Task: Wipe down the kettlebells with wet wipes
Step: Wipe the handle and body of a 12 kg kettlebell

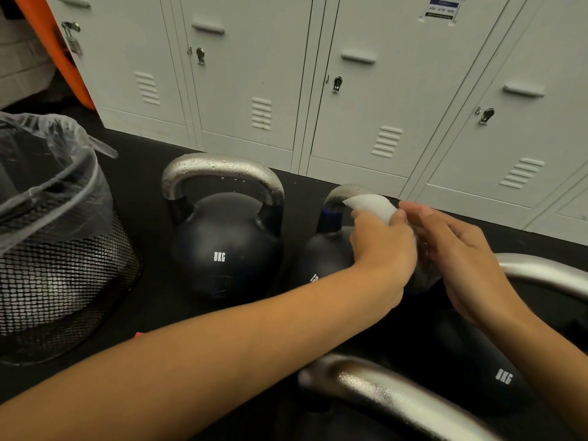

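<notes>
Head view: the left hand (380, 246) reaches across from the lower left, its grip clenched round a white wet wipe (372, 205), which it presses on the silver handle of the middle kettlebell (327, 249). That kettlebell stands on the black floor (140, 173) just in front of the grey lockers (241, 74); its dark body is largely hidden behind the left wrist, and only part of a white number shows on it. The right hand (461, 253) is just beside the left, fingers stretched and relaxed towards the wipe's edge, the fingertips (410, 206) about touching it; its grip is released and holds nothing that I can see.

To the left stands the 8KG kettlebell (222, 246), upright, apart from both hands, with water droplets on its silver handle. Left of that again is a black mesh waste bin (63, 281) lined with a clear plastic bag (47, 173). Close to the camera a near kettlebell (496, 377), also marked 8KG, lies under the right forearm, and another blurred silver handle (397, 399) crosses the bottom edge. An orange board (54, 46) leans at the upper left beside the lockers
</notes>
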`<action>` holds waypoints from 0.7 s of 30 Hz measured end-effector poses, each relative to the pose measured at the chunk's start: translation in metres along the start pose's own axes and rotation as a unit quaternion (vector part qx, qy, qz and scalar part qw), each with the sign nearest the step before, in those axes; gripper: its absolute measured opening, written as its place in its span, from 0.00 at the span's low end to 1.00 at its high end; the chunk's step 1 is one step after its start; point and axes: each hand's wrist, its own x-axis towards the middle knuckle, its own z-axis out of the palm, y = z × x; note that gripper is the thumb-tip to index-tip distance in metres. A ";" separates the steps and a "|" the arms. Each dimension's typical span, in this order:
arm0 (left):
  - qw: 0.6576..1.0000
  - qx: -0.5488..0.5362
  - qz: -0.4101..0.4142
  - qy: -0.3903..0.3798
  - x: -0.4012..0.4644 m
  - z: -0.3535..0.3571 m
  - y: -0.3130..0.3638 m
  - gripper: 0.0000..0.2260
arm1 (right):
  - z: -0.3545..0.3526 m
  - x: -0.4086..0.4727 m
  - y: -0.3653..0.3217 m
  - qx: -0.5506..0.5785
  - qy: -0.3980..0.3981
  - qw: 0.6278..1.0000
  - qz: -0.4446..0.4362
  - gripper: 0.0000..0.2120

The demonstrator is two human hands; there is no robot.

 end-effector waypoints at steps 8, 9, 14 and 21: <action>0.998 -0.039 -0.024 -0.036 0.011 -0.001 -0.003 0.18 | -0.003 0.003 0.001 0.064 0.008 0.997 0.039 0.17; 0.997 -0.064 -0.033 -0.035 0.016 -0.003 -0.002 0.17 | -0.003 0.003 0.001 0.069 0.009 0.997 0.040 0.16; 0.993 -0.083 -0.040 -0.076 0.016 -0.003 -0.013 0.12 | -0.004 0.003 0.005 0.071 0.017 0.997 0.036 0.14; 0.997 -0.056 -0.011 -0.058 0.028 -0.017 -0.016 0.17 | -0.003 0.004 0.006 0.049 0.006 0.998 0.028 0.12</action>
